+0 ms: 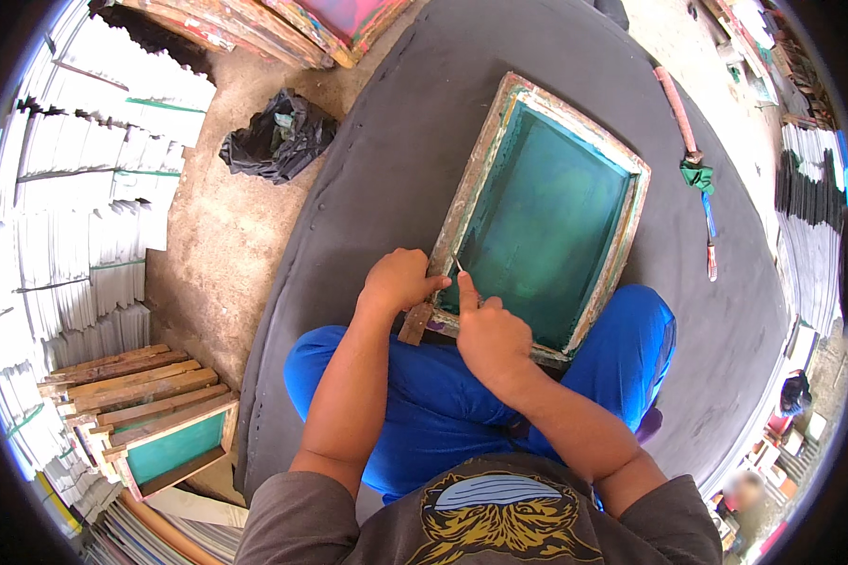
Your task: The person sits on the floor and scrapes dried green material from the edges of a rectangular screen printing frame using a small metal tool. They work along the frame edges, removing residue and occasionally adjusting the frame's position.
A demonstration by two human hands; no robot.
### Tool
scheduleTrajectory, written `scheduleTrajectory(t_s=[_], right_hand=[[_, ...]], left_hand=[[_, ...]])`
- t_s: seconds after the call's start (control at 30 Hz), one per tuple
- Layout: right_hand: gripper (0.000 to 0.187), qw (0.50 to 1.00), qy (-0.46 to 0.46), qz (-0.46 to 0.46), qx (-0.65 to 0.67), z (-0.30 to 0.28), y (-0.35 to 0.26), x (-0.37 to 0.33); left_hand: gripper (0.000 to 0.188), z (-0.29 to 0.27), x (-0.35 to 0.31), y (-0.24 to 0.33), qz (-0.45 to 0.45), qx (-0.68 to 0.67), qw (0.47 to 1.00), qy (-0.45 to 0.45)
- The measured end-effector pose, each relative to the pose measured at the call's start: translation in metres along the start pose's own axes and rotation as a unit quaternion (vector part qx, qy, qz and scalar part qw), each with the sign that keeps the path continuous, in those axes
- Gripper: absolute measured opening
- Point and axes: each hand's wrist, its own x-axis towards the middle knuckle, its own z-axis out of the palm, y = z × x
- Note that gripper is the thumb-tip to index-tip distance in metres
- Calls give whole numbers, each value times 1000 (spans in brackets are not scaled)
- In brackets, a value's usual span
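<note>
A wooden screen-printing frame with green mesh lies tilted across my lap, its rails smeared with old paint. My left hand grips the left rail near the lower left corner, thumb on top. Inside that same corner, my right hand is closed with the index finger stretched along a thin, pale-tipped tool. The tip meets the inner edge of the left rail; its handle is hidden in my palm. A small brown flat piece sticks out below my left hand.
I sit on a dark grey padded surface. To the right lies a stick-like tool with green cloth and a blue part. On the floor at left are a black plastic bag, stacked wooden frames and tall paper piles.
</note>
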Motion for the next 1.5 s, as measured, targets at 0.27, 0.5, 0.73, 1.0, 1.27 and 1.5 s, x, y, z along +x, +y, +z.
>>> scheduleTrajectory(t_s=[0.27,0.5,0.73,1.0,1.27,1.5], right_hand=[[60,995,-14,-23,94,18,23,7],[41,923,83,-75,368,38,54,14],[32,937,66,-20,342,23,61,11],[37,926,60,-68,367,18,54,12],[33,930,57,-55,359,11,43,11],[38,976,16,7,219,-5,15,12]], left_hand=[[55,11,2,-7,50,31,996,62],[58,-11,-1,3,2,-20,999,-41],[57,-12,-1,-1,0,-48,997,-55],[55,-10,0,-3,9,-43,998,-50],[53,-12,-2,0,1,-48,998,-45],[52,-3,0,-3,15,-24,999,-18]])
